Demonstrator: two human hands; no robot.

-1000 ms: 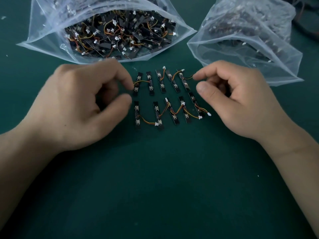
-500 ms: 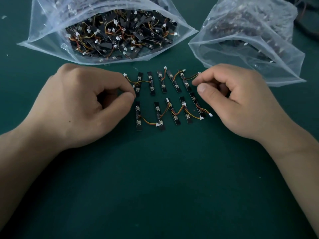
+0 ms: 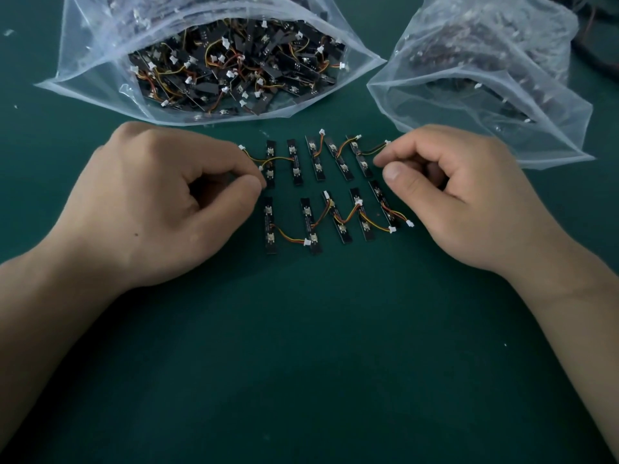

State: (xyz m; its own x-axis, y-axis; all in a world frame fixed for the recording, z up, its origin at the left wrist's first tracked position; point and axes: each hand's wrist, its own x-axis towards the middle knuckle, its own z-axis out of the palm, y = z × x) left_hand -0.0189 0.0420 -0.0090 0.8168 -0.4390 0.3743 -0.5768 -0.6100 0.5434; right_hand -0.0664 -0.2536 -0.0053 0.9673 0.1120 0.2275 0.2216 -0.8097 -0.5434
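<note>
A green mat (image 3: 301, 363) bears an open bag (image 3: 100, 61) of wired boards beside a second bag (image 3: 485, 72).

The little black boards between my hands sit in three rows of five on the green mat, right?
Not quite. The head view shows two rows of five black boards, not three, between the left hand and right hand on the green mat.

Left hand (image 3: 157, 202): back up, heel on bench (image 3: 318, 363), fingers curled in loose fist, thumb tip against index tip, pointing right. Right hand (image 3: 462, 199): mirrored, heel down, fingers curled, thumb just under index tip, small gap between, pointing left. Hands well apart. Bare forearms run in from near-left and near-right corners
</note>
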